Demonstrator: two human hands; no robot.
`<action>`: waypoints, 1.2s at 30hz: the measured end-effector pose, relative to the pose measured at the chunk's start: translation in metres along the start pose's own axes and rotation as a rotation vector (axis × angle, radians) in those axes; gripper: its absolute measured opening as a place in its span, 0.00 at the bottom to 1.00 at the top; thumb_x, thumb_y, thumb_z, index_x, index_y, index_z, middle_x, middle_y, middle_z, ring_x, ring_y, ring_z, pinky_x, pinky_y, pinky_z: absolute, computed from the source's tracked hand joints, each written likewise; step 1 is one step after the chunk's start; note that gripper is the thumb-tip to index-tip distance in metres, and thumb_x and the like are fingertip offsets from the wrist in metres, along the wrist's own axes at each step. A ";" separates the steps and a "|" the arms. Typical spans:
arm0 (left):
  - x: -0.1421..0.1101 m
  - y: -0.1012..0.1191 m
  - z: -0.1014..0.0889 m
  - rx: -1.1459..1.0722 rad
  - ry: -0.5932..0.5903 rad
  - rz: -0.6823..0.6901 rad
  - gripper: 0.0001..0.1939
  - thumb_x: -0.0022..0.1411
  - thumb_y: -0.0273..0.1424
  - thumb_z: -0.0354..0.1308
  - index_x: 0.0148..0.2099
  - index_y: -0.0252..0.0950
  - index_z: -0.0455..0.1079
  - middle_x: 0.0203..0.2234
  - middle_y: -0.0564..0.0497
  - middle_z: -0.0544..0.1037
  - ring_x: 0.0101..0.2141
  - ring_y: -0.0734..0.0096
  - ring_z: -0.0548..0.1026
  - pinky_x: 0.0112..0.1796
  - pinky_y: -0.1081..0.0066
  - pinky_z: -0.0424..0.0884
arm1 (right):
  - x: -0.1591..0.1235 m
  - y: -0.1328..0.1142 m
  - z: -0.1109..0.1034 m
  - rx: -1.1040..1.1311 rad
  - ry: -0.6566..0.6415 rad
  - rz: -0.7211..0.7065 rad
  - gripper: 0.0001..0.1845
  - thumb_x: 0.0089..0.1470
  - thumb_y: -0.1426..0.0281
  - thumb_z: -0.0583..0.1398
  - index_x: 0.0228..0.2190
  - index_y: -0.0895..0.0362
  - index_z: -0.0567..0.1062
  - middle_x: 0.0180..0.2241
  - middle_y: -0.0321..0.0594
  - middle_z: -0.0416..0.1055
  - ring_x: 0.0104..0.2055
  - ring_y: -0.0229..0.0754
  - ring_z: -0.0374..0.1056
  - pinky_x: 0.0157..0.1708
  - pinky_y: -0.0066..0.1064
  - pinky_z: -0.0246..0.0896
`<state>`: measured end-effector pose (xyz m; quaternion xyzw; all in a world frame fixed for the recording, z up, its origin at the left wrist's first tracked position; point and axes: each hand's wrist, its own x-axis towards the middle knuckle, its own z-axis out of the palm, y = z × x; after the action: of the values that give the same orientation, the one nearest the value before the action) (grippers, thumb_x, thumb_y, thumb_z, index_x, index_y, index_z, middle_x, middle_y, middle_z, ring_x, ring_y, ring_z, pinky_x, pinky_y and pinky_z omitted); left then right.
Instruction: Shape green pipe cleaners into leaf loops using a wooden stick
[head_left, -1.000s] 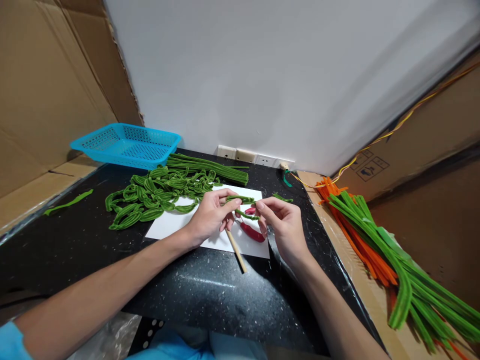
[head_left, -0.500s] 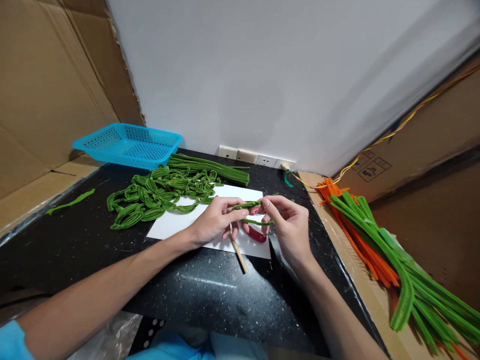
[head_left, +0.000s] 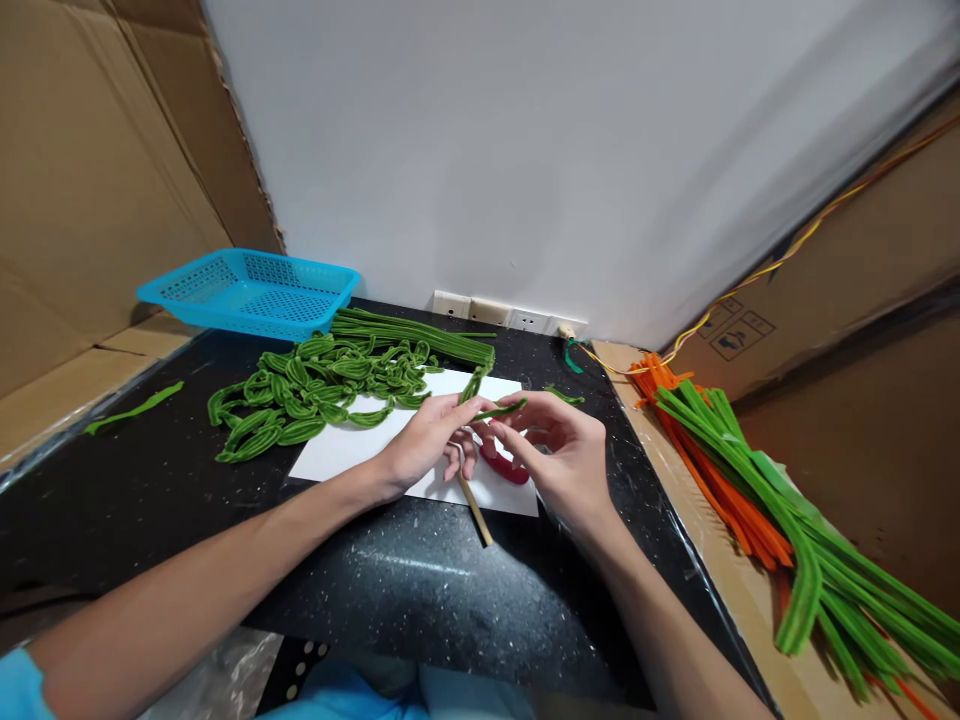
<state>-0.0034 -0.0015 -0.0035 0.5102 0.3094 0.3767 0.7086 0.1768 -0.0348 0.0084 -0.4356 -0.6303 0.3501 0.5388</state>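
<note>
My left hand (head_left: 424,445) pinches a fuzzy green pipe cleaner (head_left: 474,385) between thumb and fingers. One part of it stands up above the thumb, while a thin end (head_left: 504,409) runs across to my right hand (head_left: 564,455). The right thumb and forefinger close around that stretch, partly hiding it. Beneath the hands lies a white sheet (head_left: 337,455). On the sheet, a tool's curved red handle (head_left: 506,467) shows, the remainder covered by my fingers. A thin wooden stick (head_left: 475,512) pokes out below my left hand.
Bent green pipe cleaner loops (head_left: 300,395) are heaped left of the sheet, with a straight bundle (head_left: 427,337) behind. A blue basket (head_left: 247,300) stands at the back left. Green strips (head_left: 795,540) and orange strips (head_left: 720,480) lie on cardboard at right. Sockets (head_left: 491,312) line the wall.
The pipe cleaner has turned in my hands: one part now points upward from the left thumb. My right hand has shifted slightly left, and a green piece shows behind it.
</note>
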 end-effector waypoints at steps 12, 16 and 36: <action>-0.002 -0.001 0.002 -0.002 -0.130 0.017 0.18 0.71 0.46 0.58 0.48 0.36 0.62 0.26 0.49 0.80 0.17 0.76 0.74 0.14 0.82 0.62 | 0.004 0.002 -0.002 0.114 0.013 0.086 0.12 0.55 0.59 0.71 0.33 0.55 0.82 0.28 0.38 0.78 0.19 0.35 0.65 0.19 0.30 0.62; -0.002 -0.001 0.003 -0.005 -0.065 0.019 0.20 0.70 0.46 0.59 0.51 0.35 0.65 0.31 0.50 0.77 0.20 0.77 0.75 0.14 0.82 0.63 | 0.006 0.006 -0.006 0.087 0.095 0.059 0.13 0.55 0.58 0.71 0.34 0.55 0.82 0.25 0.36 0.75 0.19 0.35 0.63 0.19 0.30 0.60; 0.000 -0.006 0.003 0.124 0.004 -0.052 0.26 0.66 0.49 0.58 0.38 0.27 0.77 0.20 0.50 0.74 0.14 0.80 0.65 0.14 0.80 0.61 | 0.010 0.009 -0.006 0.166 0.165 0.061 0.14 0.53 0.60 0.72 0.37 0.56 0.81 0.27 0.37 0.76 0.20 0.36 0.67 0.17 0.26 0.59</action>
<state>0.0000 -0.0041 -0.0083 0.5442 0.3464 0.3394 0.6846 0.1843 -0.0225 0.0055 -0.4357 -0.5393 0.3803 0.6121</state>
